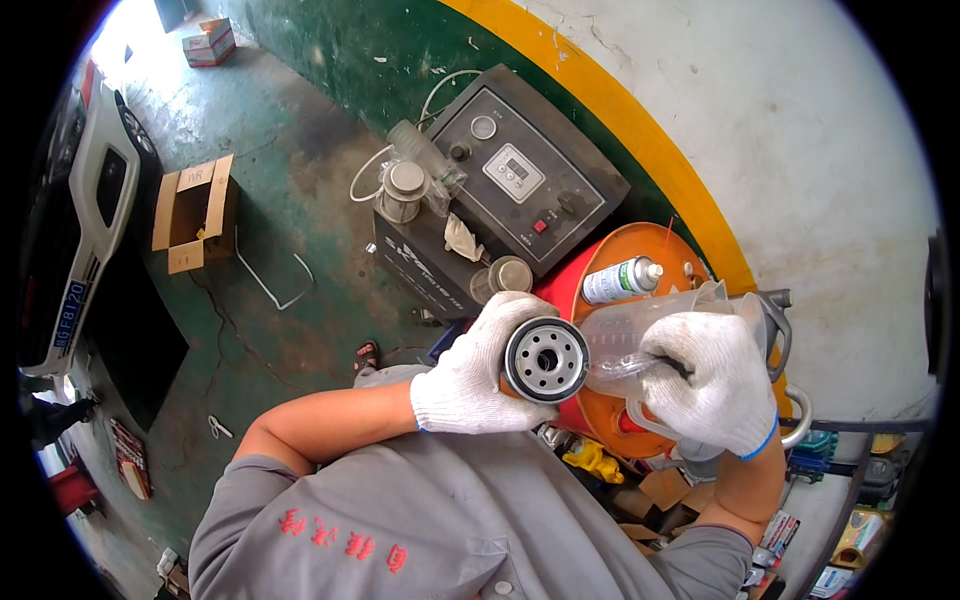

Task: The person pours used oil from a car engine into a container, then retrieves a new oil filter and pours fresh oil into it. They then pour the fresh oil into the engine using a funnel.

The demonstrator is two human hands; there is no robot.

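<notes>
Holding: left hand (470,375) in a white knit glove wraps its fingers around a round metal oil filter (546,358), threaded face with its ring of holes turned up.
Tilting: right hand (715,375), gloved alike, closes its fingers on the handle of a clear plastic measuring jug (660,330), spout touching the filter's rim.
Place: both sit over an orange steel drum (640,250) carrying 1 green spray can (622,280).
Risk: a steep tilt likely overshoots the holes, running liquid over glove and drum.
Risk: oily knit fabric may let the filter slip.

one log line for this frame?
left hand: holds oil filter | right hand: tilts clear jug at filter | below: orange drum
</notes>
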